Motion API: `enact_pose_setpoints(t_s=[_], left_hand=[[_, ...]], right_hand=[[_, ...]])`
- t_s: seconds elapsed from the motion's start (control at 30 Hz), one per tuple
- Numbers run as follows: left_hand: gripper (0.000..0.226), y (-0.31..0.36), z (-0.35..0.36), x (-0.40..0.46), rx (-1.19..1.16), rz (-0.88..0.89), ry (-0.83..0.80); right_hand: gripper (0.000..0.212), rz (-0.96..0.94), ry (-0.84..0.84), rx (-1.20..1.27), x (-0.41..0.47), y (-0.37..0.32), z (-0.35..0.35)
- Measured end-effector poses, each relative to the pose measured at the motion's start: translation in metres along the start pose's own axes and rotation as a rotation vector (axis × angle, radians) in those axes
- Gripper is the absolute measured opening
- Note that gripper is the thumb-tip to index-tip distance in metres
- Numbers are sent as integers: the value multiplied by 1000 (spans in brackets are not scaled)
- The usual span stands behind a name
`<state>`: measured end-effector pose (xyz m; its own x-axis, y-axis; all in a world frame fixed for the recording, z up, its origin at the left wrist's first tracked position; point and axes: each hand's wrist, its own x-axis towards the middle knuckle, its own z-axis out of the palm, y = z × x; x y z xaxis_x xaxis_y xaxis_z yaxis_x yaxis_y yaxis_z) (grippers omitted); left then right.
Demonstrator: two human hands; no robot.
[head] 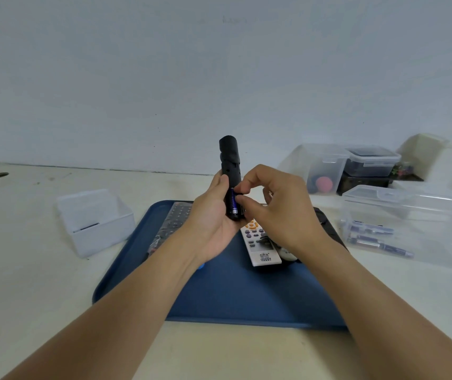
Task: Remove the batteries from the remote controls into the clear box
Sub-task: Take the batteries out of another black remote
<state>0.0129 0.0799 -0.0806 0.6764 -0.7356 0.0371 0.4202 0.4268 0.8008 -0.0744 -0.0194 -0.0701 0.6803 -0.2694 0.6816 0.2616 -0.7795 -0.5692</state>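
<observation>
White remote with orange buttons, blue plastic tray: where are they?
white remote with orange buttons point(261, 246), head view, on its lower body.
blue plastic tray point(241, 294), head view, on its bare floor.

- Even, soft indoor light, fairly bright, cool bluish cast on the wall point(219, 64).
- No hard shadows; faint soft shade under forearms on the blue tray point(246, 297).
- Mild glare on clear boxes point(411, 204) at right.
- Wide-angle distortion: desk point(27, 270) edge bows, corners stretch.
- Overall slightly soft; far-right clutter blurry, details unreadable.
</observation>
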Motion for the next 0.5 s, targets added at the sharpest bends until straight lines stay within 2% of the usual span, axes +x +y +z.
enact_pose_setpoints(t_s=[0.27,0.5], left_hand=[[36,-3,-3,0,80,47,-44],[37,-5,-5,2,97,91,-18]], right_hand=[[15,-60,10,-107,-2,1,7],[13,-32,0,-179,-2,-3,11]])
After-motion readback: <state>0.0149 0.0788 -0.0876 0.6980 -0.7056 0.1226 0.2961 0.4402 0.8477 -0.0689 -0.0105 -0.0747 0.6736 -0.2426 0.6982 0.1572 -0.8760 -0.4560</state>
